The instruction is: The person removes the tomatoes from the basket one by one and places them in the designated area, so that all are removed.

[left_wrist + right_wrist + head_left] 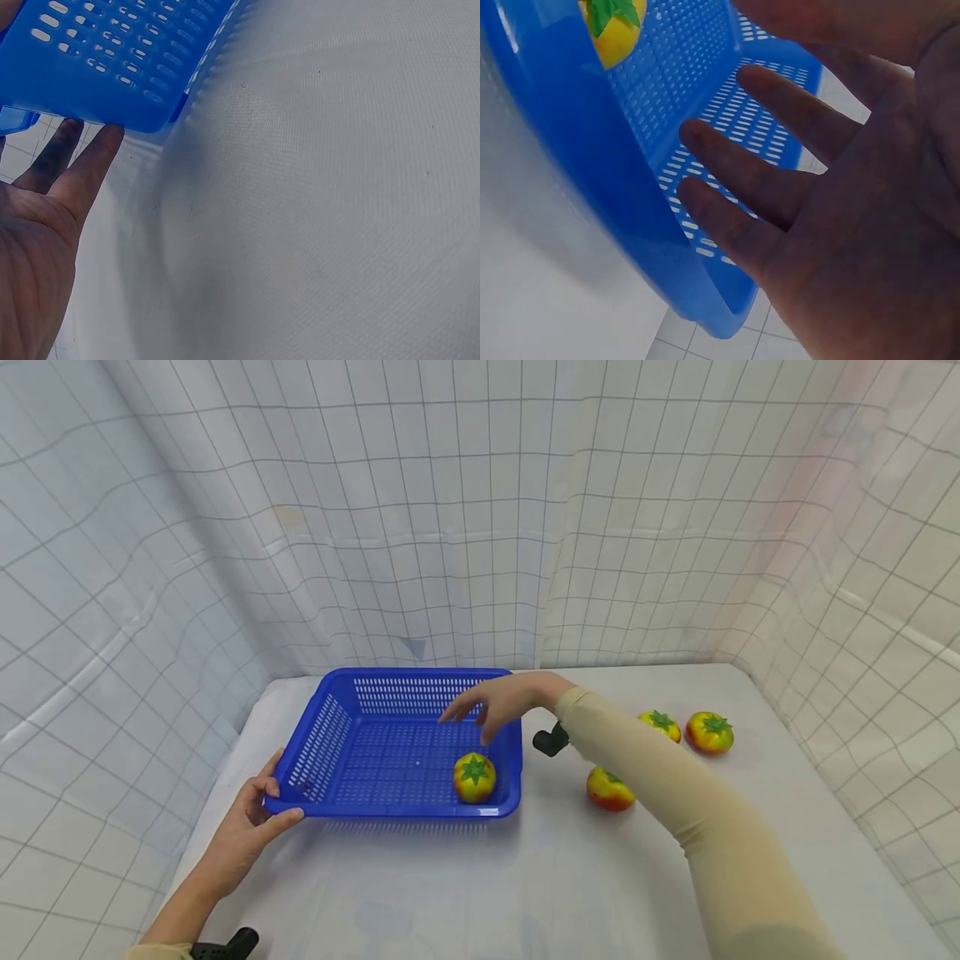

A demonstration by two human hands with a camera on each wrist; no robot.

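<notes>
A blue plastic basket [405, 811] with slotted walls stands on the white table. My left hand [243, 822] holds its near left corner, thumb along the front rim and fingers at the left side. In the left wrist view, fingertips touch the basket's edge [97, 97]. Inside, near the right front corner, sits a yellow-red persimmon-like fruit [474, 778] with a green leafy top. Above the basket's right side hovers my right hand [506, 700], empty, its fingers spread and relaxed. The right wrist view shows those fingers [735, 161] in front of the basket's slotted wall.
Right of the basket lie more such fruits: one nearer [610, 789], one partly behind the right sleeve [660, 724], and one farther right [709, 732]. White grid-patterned curtains [480, 527] enclose the table at the back and both sides.
</notes>
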